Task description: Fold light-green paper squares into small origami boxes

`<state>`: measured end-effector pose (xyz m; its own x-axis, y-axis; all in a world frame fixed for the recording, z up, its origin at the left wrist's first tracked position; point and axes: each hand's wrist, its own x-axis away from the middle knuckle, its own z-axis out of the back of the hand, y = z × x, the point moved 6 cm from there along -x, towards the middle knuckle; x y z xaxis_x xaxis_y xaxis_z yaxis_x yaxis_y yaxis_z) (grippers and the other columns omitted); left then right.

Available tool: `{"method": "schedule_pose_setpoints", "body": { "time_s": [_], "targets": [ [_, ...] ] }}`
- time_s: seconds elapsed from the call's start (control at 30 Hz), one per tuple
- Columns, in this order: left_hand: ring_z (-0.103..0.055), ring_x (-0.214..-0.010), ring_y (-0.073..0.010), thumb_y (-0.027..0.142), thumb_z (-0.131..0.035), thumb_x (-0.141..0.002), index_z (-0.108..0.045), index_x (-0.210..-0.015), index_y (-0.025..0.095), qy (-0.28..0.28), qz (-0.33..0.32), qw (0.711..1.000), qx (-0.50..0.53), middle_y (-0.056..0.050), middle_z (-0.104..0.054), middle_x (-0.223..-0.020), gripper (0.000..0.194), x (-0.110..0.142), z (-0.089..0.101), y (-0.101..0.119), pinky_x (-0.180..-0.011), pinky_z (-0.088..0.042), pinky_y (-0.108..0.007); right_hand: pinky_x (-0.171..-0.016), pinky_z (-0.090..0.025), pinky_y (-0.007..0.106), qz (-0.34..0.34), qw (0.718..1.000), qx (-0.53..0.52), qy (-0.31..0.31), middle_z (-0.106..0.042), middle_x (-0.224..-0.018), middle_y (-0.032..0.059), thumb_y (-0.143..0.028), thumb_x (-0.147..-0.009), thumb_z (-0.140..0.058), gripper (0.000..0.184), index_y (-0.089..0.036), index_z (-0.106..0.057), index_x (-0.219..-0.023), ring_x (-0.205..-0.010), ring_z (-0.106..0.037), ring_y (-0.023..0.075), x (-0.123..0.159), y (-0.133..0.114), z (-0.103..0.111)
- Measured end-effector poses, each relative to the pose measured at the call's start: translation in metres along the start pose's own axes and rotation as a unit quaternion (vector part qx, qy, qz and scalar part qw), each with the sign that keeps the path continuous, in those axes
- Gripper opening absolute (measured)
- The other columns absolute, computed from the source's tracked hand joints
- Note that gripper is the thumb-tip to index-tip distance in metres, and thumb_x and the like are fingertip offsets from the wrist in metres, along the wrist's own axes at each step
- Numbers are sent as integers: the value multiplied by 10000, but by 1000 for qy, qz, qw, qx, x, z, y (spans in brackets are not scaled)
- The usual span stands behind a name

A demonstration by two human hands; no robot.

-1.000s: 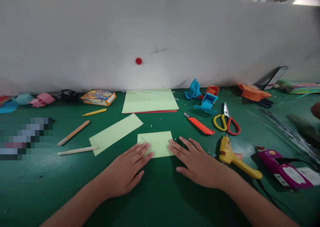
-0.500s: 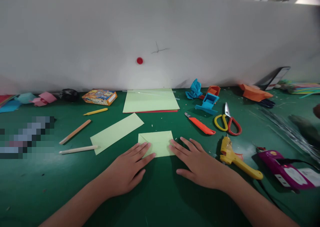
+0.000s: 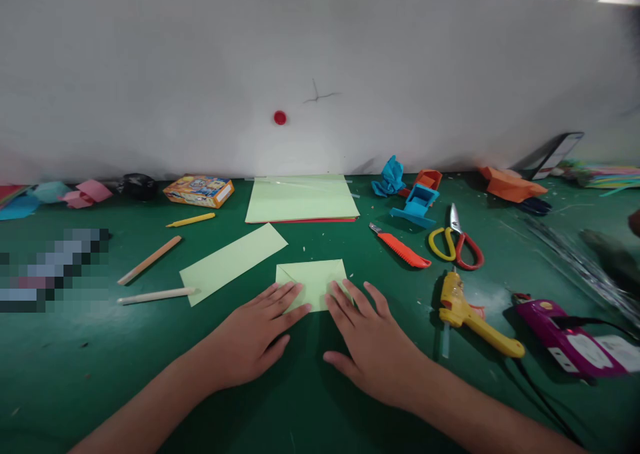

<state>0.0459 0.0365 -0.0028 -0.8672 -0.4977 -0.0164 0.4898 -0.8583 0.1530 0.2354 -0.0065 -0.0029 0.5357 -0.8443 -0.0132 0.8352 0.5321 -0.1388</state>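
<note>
I see matt pale-green folded paper (image 3: 313,281) on a smooth green worktop (image 3: 320,401); right of it, a glossy yellow plastic glue gun (image 3: 467,314).

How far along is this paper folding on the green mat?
Done: the small light green paper already lies folded, a diagonal crease at its left corner. In hand: the left hand and right hand press flat on its near edge. Left: the loose green strip and the sheet stack lie unfolded, and the scissors lie apart from the hands.

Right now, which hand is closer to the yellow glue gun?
Right. The right hand lies flat just left of the glue gun, fingertips on the folded green paper; the left hand sits farther left.
</note>
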Motion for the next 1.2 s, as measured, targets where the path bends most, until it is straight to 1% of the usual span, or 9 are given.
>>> {"method": "schedule_pose_setpoints", "body": {
  "time_s": [0.17,0.37,0.5,0.67,0.77,0.87,0.97,1.07,1.2],
  "targets": [
    [-256,-1541,-303,246,-446,-1020,-296,-1609,277,-8,4,1000,-2,-70,-239,-1685,608,-1,-1,0,-1246,-292,-528,-1268,-188,552,56,998,-26,-26,-174,-1683,168,-519,-1056,-348,731,-57,-248,-1614,-1565,-154,322,-5,-13,-6],
    [-275,-1538,-279,292,-409,-1059,-319,-1600,287,0,3,1000,-9,-54,-258,-1679,549,1,0,0,-1256,-269,-500,-1268,-189,578,28,997,-22,-66,-229,-1651,206,-572,-1043,-355,768,-20,-333,-1578,-1544,-215,358,-3,-8,0],
    [-268,-1540,-275,388,-440,-1068,-271,-1615,326,-1,-14,1000,-16,-29,-229,-1687,577,6,2,-9,-1263,-255,-466,-1268,-217,556,10,996,-38,-80,-267,-1641,191,-570,-1051,-325,748,-37,-349,-1575,-1533,-260,336,4,-2,7],
    [-236,-1545,-312,424,-504,-1047,-293,-1601,374,-4,-33,999,-17,-12,-207,-1691,595,9,8,-21,-1252,-267,-504,-1274,-224,516,10,993,-84,-86,-243,-1659,147,-598,-1050,-309,749,-85,-318,-1596,-1546,-232,301,8,4,14],
    [-208,-1548,-343,388,-503,-1049,-367,-1560,428,-7,-17,999,-27,12,-151,-1701,530,11,12,-29,-1228,-299,-555,-1273,-177,561,15,987,-105,-118,-180,-1671,145,-620,-1046,-296,771,-93,-276,-1608,-1558,-174,311,10,6,16],
    [-201,-1545,-364,362,-522,-1040,-480,-1472,499,3,11,1000,-19,58,-124,-1699,455,15,16,-38,-1205,-325,-593,-1249,-116,651,22,981,-119,-150,-82,-1679,138,-645,-1039,-280,793,-119,-198,-1627,-1564,-112,339,12,8,15],
    [-246,-1535,-344,347,-552,-1024,-540,-1418,513,20,23,1000,8,76,-214,-1679,428,17,19,-45,-1212,-317,-584,-1202,-84,739,25,980,-129,-152,-47,-1681,131,-647,-1036,-298,789,-162,-144,-1638,-1563,-87,365,13,10,13],
    [-302,-1521,-308,329,-557,-1021,-559,-1400,512,23,21,999,18,78,-311,-1646,421,17,20,-46,-1233,-280,-571,-1174,-78,777,26,981,-122,-149,-48,-1680,146,-599,-1038,-366,778,-163,-137,-1640,-1559,-84,385,14,8,12],
    [-353,-1503,-282,343,-554,-1026,-504,-1441,522,0,20,1000,12,71,-294,-1655,455,17,20,-46,-1245,-259,-557,-1162,-36,788,17,981,-100,-168,-25,-1673,158,-525,-1026,-451,785,-140,-146,-1637,-1556,-69,397,14,4,10]
  ]
}}
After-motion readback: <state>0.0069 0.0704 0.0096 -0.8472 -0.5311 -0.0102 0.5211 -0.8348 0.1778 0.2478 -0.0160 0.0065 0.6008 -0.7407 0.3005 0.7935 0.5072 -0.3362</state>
